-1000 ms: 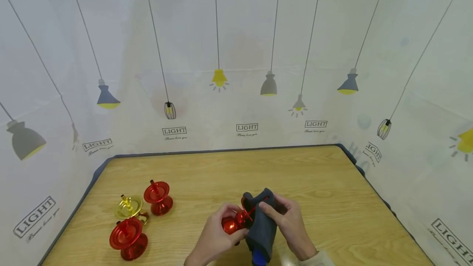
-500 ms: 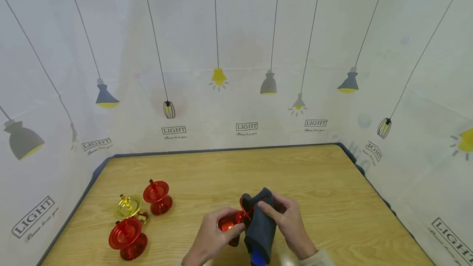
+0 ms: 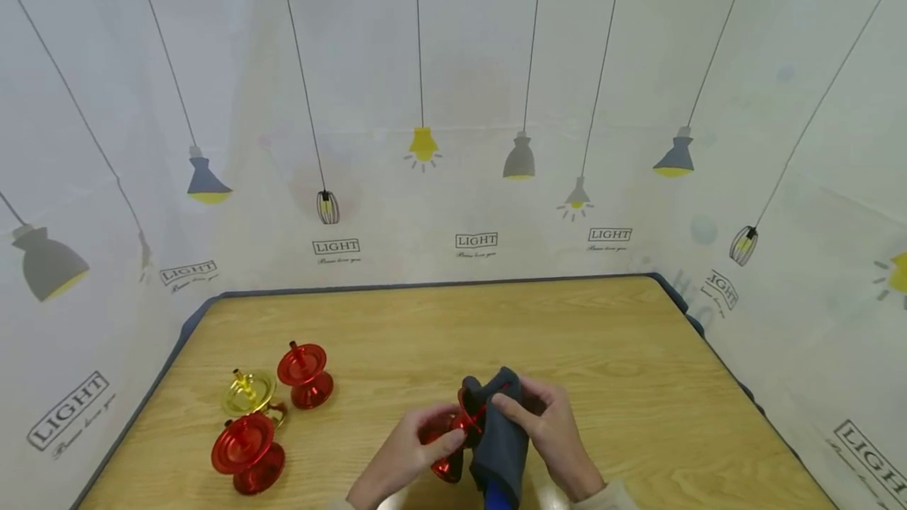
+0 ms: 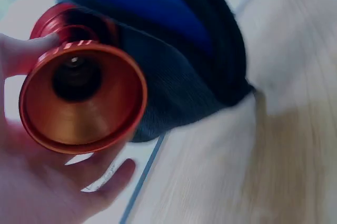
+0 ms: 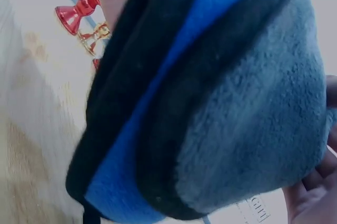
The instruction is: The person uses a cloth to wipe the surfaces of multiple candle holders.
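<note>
My left hand [image 3: 405, 451] grips a shiny red metal candle holder [image 3: 448, 469] by its base and waist, tipped on its side above the table. Its hollow, flared base [image 4: 84, 124] faces the camera in the left wrist view. With its thumb on top and fingers behind, my right hand [image 3: 556, 425] pinches a dark grey cloth [image 3: 505, 443] around the holder's dish, whose red edge shows at the fold. A bright blue underside of the cloth [image 5: 126, 182] hangs below. Most of the dish is hidden by the cloth.
On the left of the wooden table [image 3: 602, 352] stand a red candle holder [image 3: 305, 372], a gold candle holder [image 3: 249, 393] and another red candle holder [image 3: 244, 447], the last two close together. White sheets printed with lamps [image 3: 468, 203] enclose the back and sides.
The candle holder has turned in my left hand, its base swinging downward while the fingers shift round it. The right hand keeps its pinch on the cloth in nearly the same place.
</note>
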The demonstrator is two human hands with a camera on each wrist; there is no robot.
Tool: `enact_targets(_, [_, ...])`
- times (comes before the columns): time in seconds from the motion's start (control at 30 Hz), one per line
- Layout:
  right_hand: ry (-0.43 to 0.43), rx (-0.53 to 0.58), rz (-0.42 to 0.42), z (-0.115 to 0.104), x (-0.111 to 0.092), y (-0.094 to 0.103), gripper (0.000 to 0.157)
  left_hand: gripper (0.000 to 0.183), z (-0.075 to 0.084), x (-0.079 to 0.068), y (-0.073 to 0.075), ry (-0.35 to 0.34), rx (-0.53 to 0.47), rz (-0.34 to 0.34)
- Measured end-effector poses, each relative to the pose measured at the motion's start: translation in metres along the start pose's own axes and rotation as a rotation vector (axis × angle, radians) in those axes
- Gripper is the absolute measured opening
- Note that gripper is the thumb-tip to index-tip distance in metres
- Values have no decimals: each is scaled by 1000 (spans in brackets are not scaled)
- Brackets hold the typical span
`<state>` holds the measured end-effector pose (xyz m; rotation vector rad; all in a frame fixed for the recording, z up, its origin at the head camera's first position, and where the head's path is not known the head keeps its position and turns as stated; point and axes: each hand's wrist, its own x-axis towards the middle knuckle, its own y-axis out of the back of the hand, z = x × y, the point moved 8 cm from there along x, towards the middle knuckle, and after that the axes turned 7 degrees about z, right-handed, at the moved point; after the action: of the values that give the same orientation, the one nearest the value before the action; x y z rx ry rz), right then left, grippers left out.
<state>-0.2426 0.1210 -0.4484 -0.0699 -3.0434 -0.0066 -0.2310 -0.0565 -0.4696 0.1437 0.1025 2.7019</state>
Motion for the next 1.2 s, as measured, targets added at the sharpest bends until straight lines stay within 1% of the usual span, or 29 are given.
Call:
enact_targets(0.1, [-9,5,74,-3,-1,2,30,43,5,-1,2,-80,121,120])
enact_targets(0.2, [-9,5,125,-4,-2,5,31,40,10,-3,3,-131,248,241])
enact_targets(0.23, [-8,3,136,-4,-2,5,31,38,11,-3,3,-143,278,271])
enact_targets(0.3, [-8,1,146,-4,-2,6,32,35,12,-3,3,-157,314,304])
enact_targets(0.33, [-8,-1,147,-4,-2,6,31,34,13,-3,3,-160,318,311])
enact_targets(0.4, [-17,-3,148,-4,-3,7,31,32,13,-3,2,-160,314,301])
enact_targets(0.5, [-40,-4,140,-2,-4,9,32,29,11,-2,0,-143,283,246])
enact_targets(0.6, [-53,0,121,0,-4,10,34,29,8,-2,-3,-103,234,179])
enact_targets(0.7, [-55,19,87,2,-4,10,34,27,4,-3,-2,-62,200,155])
enact_targets(0.77, [-59,49,84,4,-2,12,36,24,3,-5,1,-40,187,179])
enact_targets(0.8, [-58,73,85,5,-1,14,36,24,3,-6,4,-27,175,206])
enact_targets(0.87, [-50,112,105,5,0,17,35,21,5,-7,10,-23,158,279])
enact_targets(0.9, [-34,127,120,5,1,19,35,21,6,-7,14,-20,145,320])
enact_targets(0.93, [2,129,139,2,1,20,35,20,7,-7,17,-20,137,361])
enact_targets(1.0, [114,109,161,-6,1,21,34,19,10,-7,21,-12,124,425])
enact_targets(1.03, [180,78,167,-10,0,20,34,20,11,-6,21,-10,124,443])
enact_targets(1.13, [420,-48,157,-27,-7,11,38,27,12,-3,20,27,148,460])
enact_targets(1.2, [552,-130,132,-35,-11,3,40,31,12,-2,19,43,161,452])
